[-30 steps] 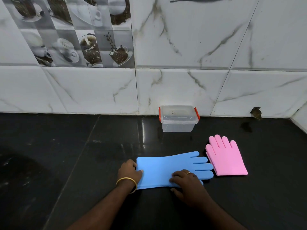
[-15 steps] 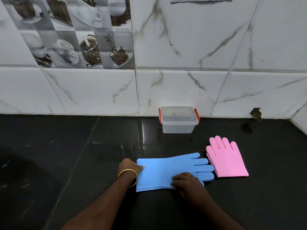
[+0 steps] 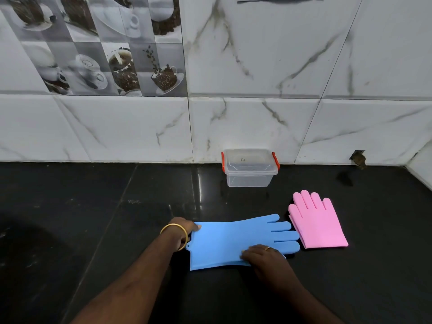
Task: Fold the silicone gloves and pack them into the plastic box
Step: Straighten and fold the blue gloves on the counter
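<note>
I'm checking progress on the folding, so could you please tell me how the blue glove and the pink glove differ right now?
The blue glove lies stretched out full length; the pink glove looks folded and shorter, with layered edges showing. The blue glove's fingers point right, the pink glove's toward the wall. Both hands, left and right, rest on the blue glove; the pink one is untouched. Both lie flat on the black counter, outside the closed plastic box.

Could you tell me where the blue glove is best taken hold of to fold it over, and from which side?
Probably at the cuff edge, from the left. The blue glove lies flat and full length, cuff to the left, fingers pointing right at the pink glove. The left hand sits at that cuff already, while the right hand presses the near edge and could pin the glove as the cuff swings over.
</note>
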Tool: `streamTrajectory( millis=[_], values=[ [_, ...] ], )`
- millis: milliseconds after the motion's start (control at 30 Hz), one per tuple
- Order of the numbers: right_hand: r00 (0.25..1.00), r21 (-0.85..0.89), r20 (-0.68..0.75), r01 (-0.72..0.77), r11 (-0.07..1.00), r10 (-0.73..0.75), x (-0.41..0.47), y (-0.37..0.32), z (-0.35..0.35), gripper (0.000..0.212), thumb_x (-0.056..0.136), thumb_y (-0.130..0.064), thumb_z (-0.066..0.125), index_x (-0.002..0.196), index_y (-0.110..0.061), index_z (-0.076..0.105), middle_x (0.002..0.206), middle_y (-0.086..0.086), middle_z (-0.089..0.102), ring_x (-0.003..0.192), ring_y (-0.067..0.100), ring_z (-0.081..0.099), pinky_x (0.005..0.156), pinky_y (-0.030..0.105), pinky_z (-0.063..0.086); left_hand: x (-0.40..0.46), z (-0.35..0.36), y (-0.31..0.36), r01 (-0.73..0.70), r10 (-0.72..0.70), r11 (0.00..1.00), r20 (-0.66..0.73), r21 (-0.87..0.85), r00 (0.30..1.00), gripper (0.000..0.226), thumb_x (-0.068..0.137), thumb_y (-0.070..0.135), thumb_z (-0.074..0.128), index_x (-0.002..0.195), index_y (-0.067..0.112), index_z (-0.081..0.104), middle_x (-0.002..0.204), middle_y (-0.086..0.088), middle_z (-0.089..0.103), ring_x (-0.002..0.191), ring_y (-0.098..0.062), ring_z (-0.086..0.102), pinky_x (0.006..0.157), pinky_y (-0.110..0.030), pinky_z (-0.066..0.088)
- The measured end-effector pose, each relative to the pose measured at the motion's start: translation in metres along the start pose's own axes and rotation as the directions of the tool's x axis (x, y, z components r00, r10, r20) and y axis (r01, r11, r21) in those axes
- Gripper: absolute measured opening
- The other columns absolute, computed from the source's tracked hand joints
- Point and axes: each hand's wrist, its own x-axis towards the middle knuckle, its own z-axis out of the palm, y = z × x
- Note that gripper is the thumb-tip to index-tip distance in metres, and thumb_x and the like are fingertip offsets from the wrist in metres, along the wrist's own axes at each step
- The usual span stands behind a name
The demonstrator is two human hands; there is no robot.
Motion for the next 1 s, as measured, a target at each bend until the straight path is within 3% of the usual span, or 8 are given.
streamTrajectory(
  millis=[100,167,333,500,600,733,900,1000],
  values=[
    [0.998,-0.028,-0.05,0.043,0.999,-0.044,-0.004,-0.006,0.0,0.043,0.055,-0.022,0.09,0.095,-0.032,0.078,0.098,-0.016,0.076,0.093,0.007,0.073,0.075,0.025,0.06,0.001,-0.001,0.0,-0.008,0.008,0.998,0.002,0.058,1.0,0.03,0.079,0.005,0.074,0.105,-0.009,0.065,0.076,-0.016,0.064,0.059,-0.025,0.059,0.054,-0.031,0.051],
    [0.998,-0.032,-0.051,0.042,0.999,-0.044,-0.007,-0.007,0.002,0.046,0.052,-0.023,0.094,0.093,-0.034,0.079,0.1,-0.017,0.076,0.096,0.008,0.073,0.075,0.025,0.06,0.002,0.0,-0.002,-0.06,0.069,0.981,-0.043,0.182,0.997,0.029,0.079,0.011,0.074,0.101,-0.007,0.069,0.088,-0.021,0.071,0.072,-0.031,0.067,0.068,-0.037,0.058],
    [0.998,0.063,0.057,-0.011,0.998,0.007,-0.01,-0.004,0.008,0.035,0.096,-0.029,0.056,0.129,-0.032,0.064,0.141,-0.016,0.055,0.14,0.008,0.04,0.112,0.025,0.03,-0.001,0.011,-0.015,-0.206,0.304,0.892,-0.199,0.401,0.932,0.011,0.076,0.02,0.072,0.071,0.018,0.062,0.1,-0.013,0.071,0.093,-0.027,0.067,0.082,-0.026,0.05],
    [0.995,0.093,0.096,-0.033,0.995,0.024,-0.009,-0.003,0.011,0.038,0.099,-0.026,0.048,0.134,-0.029,0.061,0.149,-0.013,0.048,0.146,0.009,0.03,0.114,0.018,0.015,0.006,0.015,-0.02,-0.233,0.311,0.923,-0.233,0.307,0.921,0.014,0.074,0.016,0.071,0.077,0.018,0.057,0.101,-0.012,0.069,0.095,-0.032,0.067,0.081,-0.031,0.054],
    [0.993,0.108,0.106,-0.059,0.992,0.047,-0.009,-0.002,0.011,0.037,0.098,-0.024,0.05,0.133,-0.027,0.062,0.148,-0.012,0.048,0.146,0.009,0.03,0.114,0.016,0.012,0.011,0.007,-0.014,-0.163,0.21,0.955,-0.177,0.247,0.961,0.033,0.069,0.017,0.075,0.097,0.01,0.06,0.105,-0.014,0.066,0.092,-0.033,0.068,0.077,-0.033,0.057],
    [0.989,0.104,0.146,-0.046,0.993,0.031,-0.008,-0.002,0.004,0.038,0.097,-0.024,0.053,0.134,-0.03,0.06,0.15,-0.016,0.043,0.144,0.001,0.024,0.111,0.011,0.009,0.013,0.002,-0.005,-0.143,0.156,0.896,0.003,0.42,0.988,0.051,0.062,0.032,0.086,0.1,0.003,0.071,0.101,-0.012,0.072,0.084,-0.026,0.068,0.066,-0.027,0.049],
    [0.991,0.123,0.113,-0.085,0.989,0.071,-0.009,-0.005,0.003,0.036,0.096,-0.025,0.055,0.131,-0.031,0.063,0.148,-0.019,0.046,0.143,-0.001,0.028,0.109,0.006,0.009,0.011,0.002,0.0,-0.224,0.206,0.832,0.092,0.507,0.974,0.035,0.065,0.023,0.081,0.094,0.005,0.073,0.084,-0.008,0.07,0.084,-0.026,0.071,0.062,-0.025,0.047],
    [0.99,0.155,0.057,-0.139,0.978,0.131,-0.013,-0.011,0.008,0.033,0.094,-0.023,0.057,0.125,-0.031,0.067,0.141,-0.019,0.053,0.138,-0.003,0.034,0.116,0.014,0.022,0.008,0.0,-0.005,-0.287,0.283,0.889,0.065,0.356,0.957,0.03,0.071,0.015,0.075,0.096,0.012,0.058,0.078,-0.007,0.06,0.069,-0.026,0.064,0.058,-0.026,0.046]
  ],
)
